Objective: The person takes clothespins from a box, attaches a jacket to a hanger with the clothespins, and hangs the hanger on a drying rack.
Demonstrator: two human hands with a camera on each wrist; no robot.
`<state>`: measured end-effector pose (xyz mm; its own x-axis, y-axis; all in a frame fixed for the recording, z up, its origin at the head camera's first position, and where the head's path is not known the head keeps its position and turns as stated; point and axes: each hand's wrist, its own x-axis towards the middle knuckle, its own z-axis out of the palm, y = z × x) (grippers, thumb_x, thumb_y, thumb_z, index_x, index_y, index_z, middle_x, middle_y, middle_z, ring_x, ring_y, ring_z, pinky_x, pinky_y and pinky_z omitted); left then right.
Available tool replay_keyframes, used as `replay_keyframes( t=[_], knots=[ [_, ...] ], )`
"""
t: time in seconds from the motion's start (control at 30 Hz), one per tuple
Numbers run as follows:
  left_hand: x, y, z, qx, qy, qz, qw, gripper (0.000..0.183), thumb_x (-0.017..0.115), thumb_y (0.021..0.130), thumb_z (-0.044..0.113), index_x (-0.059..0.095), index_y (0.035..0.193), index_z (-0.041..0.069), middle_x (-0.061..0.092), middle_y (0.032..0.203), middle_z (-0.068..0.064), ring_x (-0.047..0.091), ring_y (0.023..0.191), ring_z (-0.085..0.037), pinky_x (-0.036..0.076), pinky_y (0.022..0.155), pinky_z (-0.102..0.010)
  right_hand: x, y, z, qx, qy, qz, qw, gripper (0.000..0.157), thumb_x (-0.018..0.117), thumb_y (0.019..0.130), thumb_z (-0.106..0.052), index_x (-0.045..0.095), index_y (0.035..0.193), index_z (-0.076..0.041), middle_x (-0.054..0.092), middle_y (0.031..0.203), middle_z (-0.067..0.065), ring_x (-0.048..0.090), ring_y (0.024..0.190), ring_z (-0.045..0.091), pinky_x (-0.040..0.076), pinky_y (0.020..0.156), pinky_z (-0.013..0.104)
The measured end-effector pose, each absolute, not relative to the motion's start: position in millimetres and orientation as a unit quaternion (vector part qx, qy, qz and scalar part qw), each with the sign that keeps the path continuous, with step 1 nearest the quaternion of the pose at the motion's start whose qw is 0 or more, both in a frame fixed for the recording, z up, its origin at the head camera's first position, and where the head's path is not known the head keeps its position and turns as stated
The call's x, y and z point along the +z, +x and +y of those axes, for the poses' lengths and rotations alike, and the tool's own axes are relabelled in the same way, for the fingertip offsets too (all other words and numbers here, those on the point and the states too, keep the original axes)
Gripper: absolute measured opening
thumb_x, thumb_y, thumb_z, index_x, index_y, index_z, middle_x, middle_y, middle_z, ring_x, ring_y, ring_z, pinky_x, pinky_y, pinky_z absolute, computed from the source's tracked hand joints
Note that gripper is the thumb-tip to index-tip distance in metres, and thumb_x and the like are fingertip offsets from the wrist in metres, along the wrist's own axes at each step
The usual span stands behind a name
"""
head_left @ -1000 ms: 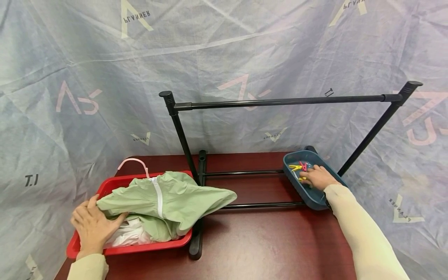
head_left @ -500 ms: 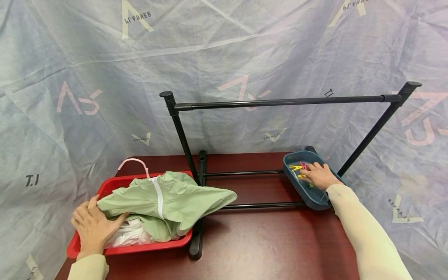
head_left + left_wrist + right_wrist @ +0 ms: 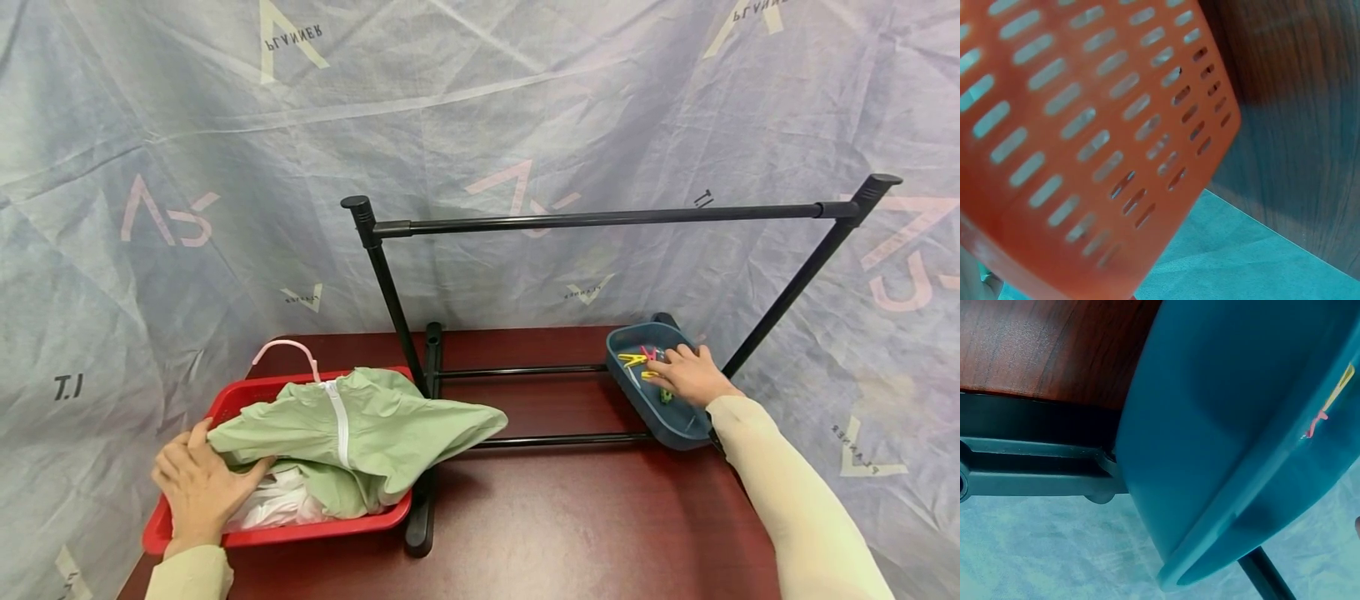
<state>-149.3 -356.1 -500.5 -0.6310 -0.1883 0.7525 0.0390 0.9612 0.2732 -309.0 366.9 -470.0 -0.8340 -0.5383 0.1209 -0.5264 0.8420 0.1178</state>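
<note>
My left hand (image 3: 198, 483) grips the left rim of the red basket (image 3: 322, 528), its thumb stretched inward beside a light green garment (image 3: 412, 417). The garment has a white zipper and hangs over the basket's right side; a pink hanger hook (image 3: 288, 342) rises from its collar. In the left wrist view the slotted basket wall (image 3: 1141, 144) fills much of the picture, orange-looking there. Over the blue tray (image 3: 637, 400) my right hand (image 3: 693, 377) pinches a yellow clothespin (image 3: 648, 375) at the fingertips. Pink and yellow clothespins (image 3: 633, 360) and a green one (image 3: 666, 397) lie in the tray.
A black garment rack (image 3: 615, 220) stands on the dark red table (image 3: 585, 500), its left foot beside the basket. The tray rests on the rack's lower right side. White cloth (image 3: 281, 500) lies under the garment. A printed sheet (image 3: 480, 100) hangs behind.
My right hand has lifted slightly and shifted right with the yellow clothespin, uncovering the green one. The left hand and the garment have stayed in place.
</note>
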Motion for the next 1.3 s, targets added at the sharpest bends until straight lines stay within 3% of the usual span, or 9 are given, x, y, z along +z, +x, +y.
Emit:
replay_keyframes(
  t=[0.17,0.37,0.5,0.6,0.7,0.83,1.3],
  knots=[
    [-501,-149,-356,-0.133,0.043,-0.893,0.428,0.112,0.035,0.069,0.094,0.032,0.132,0.001,0.031,0.109,-0.035,0.027,0.094,-0.054,0.021,0.080,-0.065,-471,-310,366,-0.046,0.308,-0.943,0.120,0.017,0.064,0.095,-0.037,0.061,0.097,-0.020,0.050,0.077,-0.001,0.041,0.075,0.022,0.028,0.067,0.045],
    [-503,-149,-356,-0.128,0.045,-0.890,0.435,0.112,0.034,0.069,0.094,0.032,0.132,0.001,0.032,0.109,-0.034,0.028,0.094,-0.054,0.022,0.078,-0.066,-476,-316,364,-0.039,0.370,-0.900,0.227,0.063,0.019,0.100,-0.063,0.058,0.084,-0.017,0.047,0.073,-0.001,0.038,0.069,0.021,0.025,0.066,0.044],
    [-501,-148,-356,-0.136,0.047,-0.895,0.421,0.113,0.036,0.068,0.094,0.031,0.133,0.001,0.031,0.110,-0.035,0.028,0.094,-0.055,0.022,0.080,-0.066,-479,-321,361,-0.031,0.394,-0.874,0.281,0.069,0.014,0.101,-0.063,0.060,0.081,-0.015,0.046,0.071,0.000,0.036,0.066,0.021,0.024,0.066,0.045],
    [-501,-147,-356,-0.138,0.047,-0.897,0.417,0.113,0.035,0.068,0.094,0.030,0.133,0.001,0.030,0.110,-0.035,0.027,0.094,-0.055,0.021,0.080,-0.066,-478,-322,359,-0.033,0.405,-0.865,0.294,0.068,0.019,0.102,-0.062,0.063,0.082,-0.015,0.046,0.070,0.000,0.036,0.066,0.021,0.024,0.066,0.045],
    [-501,-148,-355,-0.134,0.046,-0.895,0.423,0.113,0.033,0.069,0.094,0.030,0.132,0.000,0.030,0.110,-0.035,0.027,0.094,-0.055,0.021,0.079,-0.066,-476,-321,357,-0.032,0.412,-0.864,0.288,0.048,0.049,0.098,-0.057,0.064,0.082,-0.014,0.047,0.071,0.000,0.038,0.067,0.021,0.026,0.066,0.045],
    [-501,-149,-355,-0.132,0.047,-0.893,0.427,0.113,0.033,0.069,0.094,0.031,0.132,0.000,0.031,0.110,-0.036,0.028,0.095,-0.055,0.021,0.079,-0.066,-472,-321,355,-0.032,0.413,-0.868,0.274,0.029,0.079,0.076,-0.038,0.063,0.081,-0.014,0.047,0.073,-0.001,0.040,0.068,0.020,0.028,0.066,0.044],
    [-501,-150,-356,-0.134,0.046,-0.897,0.420,0.113,0.034,0.069,0.094,0.030,0.132,0.001,0.030,0.111,-0.035,0.027,0.096,-0.054,0.021,0.080,-0.066,-462,-320,341,-0.048,0.424,-0.864,0.267,0.034,0.086,0.071,-0.038,0.063,0.072,-0.013,0.051,0.074,0.001,0.045,0.071,0.022,0.033,0.068,0.042]
  ],
)
